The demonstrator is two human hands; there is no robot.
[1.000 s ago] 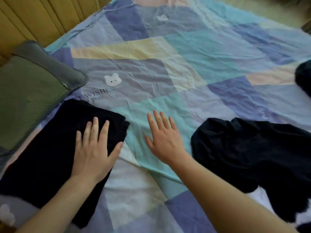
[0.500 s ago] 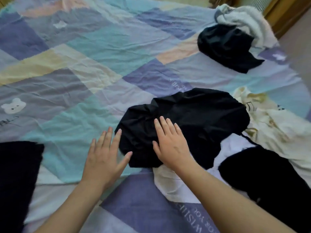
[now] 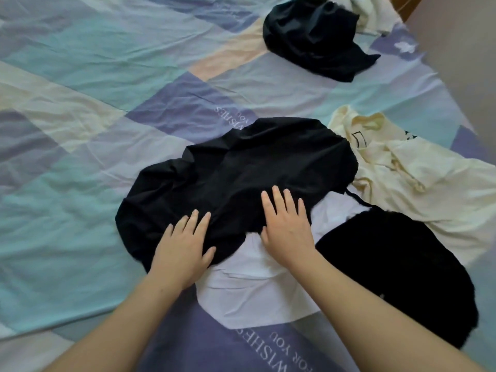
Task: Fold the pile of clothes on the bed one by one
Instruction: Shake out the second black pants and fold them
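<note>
A crumpled black garment [image 3: 241, 173] lies in the middle of the bed, partly over a white garment [image 3: 257, 288]. My left hand [image 3: 185, 245] rests flat on the black garment's near edge, fingers spread. My right hand [image 3: 287, 224] lies flat where the black cloth meets the white one, also open. A second dark garment [image 3: 397, 275] sits to the right of my right arm. A cream shirt [image 3: 418, 178] lies crumpled at the right.
The patchwork bedsheet [image 3: 94, 130] in teal, purple and cream covers the bed. Another black garment [image 3: 316, 38] lies bunched at the far right, with a white towel-like cloth [image 3: 373, 14] behind it. The bed's right edge [image 3: 453, 103] runs along the floor.
The view swung right, away from the folded black piece and the green pillow. Both hands moved from there onto the crumpled black garment.
</note>
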